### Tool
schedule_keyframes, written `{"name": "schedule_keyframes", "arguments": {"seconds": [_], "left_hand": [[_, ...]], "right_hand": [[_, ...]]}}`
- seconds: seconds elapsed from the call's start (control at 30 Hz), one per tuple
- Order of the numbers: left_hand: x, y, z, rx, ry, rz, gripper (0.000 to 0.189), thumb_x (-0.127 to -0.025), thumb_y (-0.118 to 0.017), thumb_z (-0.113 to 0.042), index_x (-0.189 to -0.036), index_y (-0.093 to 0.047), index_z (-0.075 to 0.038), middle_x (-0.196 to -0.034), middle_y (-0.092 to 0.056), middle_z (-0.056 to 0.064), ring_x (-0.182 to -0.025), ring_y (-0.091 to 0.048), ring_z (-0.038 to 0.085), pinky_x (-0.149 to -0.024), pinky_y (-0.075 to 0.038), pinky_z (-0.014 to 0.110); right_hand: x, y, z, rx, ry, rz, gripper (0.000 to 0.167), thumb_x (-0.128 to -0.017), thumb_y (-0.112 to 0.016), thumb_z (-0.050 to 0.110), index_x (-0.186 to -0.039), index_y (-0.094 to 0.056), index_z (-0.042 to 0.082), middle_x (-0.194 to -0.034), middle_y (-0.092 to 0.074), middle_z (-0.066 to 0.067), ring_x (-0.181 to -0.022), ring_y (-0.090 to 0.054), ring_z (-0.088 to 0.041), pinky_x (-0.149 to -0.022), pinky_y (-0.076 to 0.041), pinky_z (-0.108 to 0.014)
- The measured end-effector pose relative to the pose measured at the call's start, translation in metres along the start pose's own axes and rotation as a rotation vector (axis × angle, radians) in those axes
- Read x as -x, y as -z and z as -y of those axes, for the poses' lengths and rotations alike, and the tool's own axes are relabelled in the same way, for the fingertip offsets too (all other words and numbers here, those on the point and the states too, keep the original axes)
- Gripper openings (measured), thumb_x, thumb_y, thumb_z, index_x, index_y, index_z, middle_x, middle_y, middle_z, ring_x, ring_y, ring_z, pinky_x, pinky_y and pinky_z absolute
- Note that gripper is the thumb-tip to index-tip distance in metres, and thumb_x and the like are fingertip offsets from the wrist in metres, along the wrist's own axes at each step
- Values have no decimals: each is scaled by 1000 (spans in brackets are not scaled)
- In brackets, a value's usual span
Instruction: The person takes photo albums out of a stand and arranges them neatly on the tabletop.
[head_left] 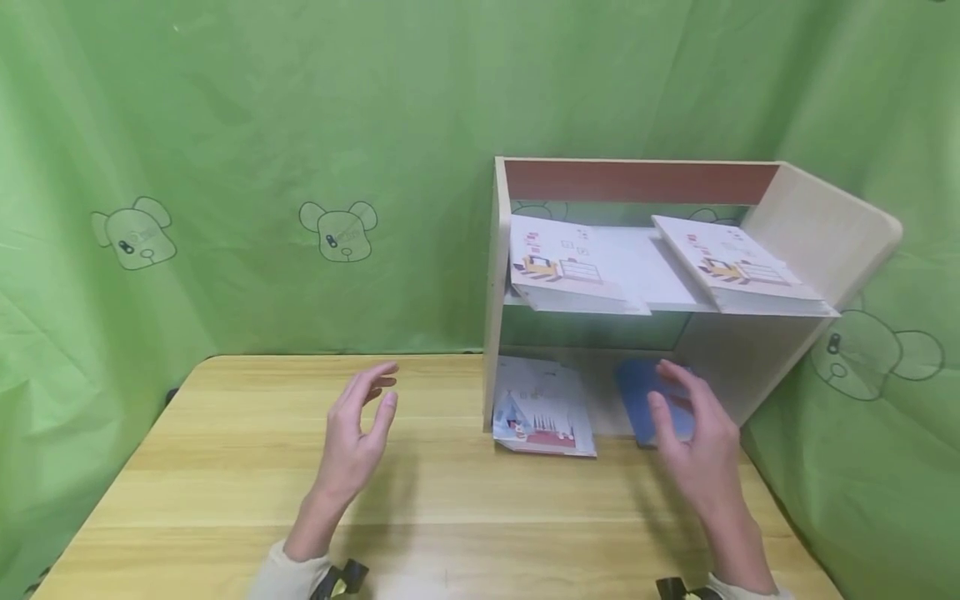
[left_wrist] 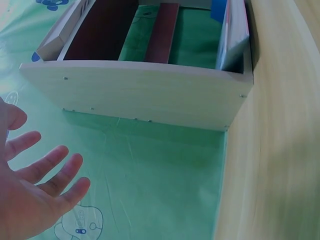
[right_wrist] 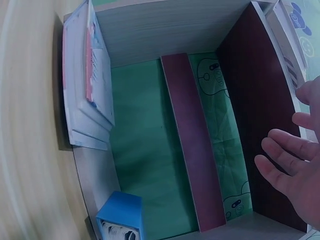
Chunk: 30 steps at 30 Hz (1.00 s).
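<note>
Two hands are held up over the wood-look surface (head_left: 187,492), pale sleeves (head_left: 283,577) showing at the near edge. The left hand (head_left: 356,429) is held well left of the shelf unit (head_left: 825,225), its grip spread, thumb and fingers apart. Pretty much the same for the right hand (head_left: 701,446): grip also apart, held in front of the unit's right half, and from the head view the blue box (head_left: 637,404) gets partly covered by it.

Bit farther in, on the lower level, some white booklets (head_left: 543,408) are stacked by the left panel, with that blue box set to their right. White stuff can be seen inside it, can't tell what exactly.

Up top, a left stack (head_left: 570,258) and a right stack (head_left: 738,258) are laid on the upper shelf, covers printed with a yellow vehicle. Farthest back, a green curtain (head_left: 420,125) printed with animal heads is hung.
</note>
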<state>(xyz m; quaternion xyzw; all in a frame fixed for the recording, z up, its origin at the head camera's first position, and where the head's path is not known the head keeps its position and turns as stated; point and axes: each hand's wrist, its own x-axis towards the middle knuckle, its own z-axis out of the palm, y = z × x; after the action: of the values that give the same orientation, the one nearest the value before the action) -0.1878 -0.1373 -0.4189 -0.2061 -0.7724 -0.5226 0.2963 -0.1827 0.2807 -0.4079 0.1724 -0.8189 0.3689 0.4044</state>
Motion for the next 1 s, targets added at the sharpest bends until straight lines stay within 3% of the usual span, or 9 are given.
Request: {"name": "schedule_keyframes", "arguments": {"seconds": [0.17,0.33,0.4,0.67,1.0], "left_hand": [[-3,-8,-4,140,57,27,33,-103,-58,-4,-136,-62,-7,-131,-66,6,-114,-65,26,-100,-55,36],[-6,-19,-8,270,114,53,31,-106,-55,-7,-136,-61,-10,-128,-67,7,-113,-66,31,-95,-57,29],[-8,-24,-10,286,117,69,31,-106,-54,-9,-137,-60,-12,-126,-68,6,-112,-67,31,-97,-56,31],[-11,-42,-21,304,111,94,32,-108,-52,-13,-140,-58,-16,-125,-70,6,-111,-69,28,-104,-53,38],[-24,-58,-28,317,81,107,37,-108,-53,-14,-144,-56,-15,-128,-69,10,-113,-67,27,-104,-53,39]], "right_hand": [[0,1,3,-56,-67,0,47,-95,-66,-3,-141,-59,5,-132,-66,-13,-117,-62,-8,-100,-49,-16],[-5,5,25,-137,-120,-3,45,-95,-62,-10,-139,-57,-3,-129,-66,-20,-119,-63,-11,-101,-49,-17],[-9,5,28,-159,-127,-5,44,-95,-60,-12,-139,-56,-6,-127,-65,-24,-119,-63,-13,-101,-49,-17],[-19,-2,14,-221,-180,-7,42,-100,-58,-5,-142,-55,1,-129,-64,-21,-120,-62,-16,-100,-49,-16],[-32,-3,16,-190,-160,2,42,-100,-60,-2,-142,-56,4,-128,-65,-20,-118,-63,-13,-96,-50,-13]]}}
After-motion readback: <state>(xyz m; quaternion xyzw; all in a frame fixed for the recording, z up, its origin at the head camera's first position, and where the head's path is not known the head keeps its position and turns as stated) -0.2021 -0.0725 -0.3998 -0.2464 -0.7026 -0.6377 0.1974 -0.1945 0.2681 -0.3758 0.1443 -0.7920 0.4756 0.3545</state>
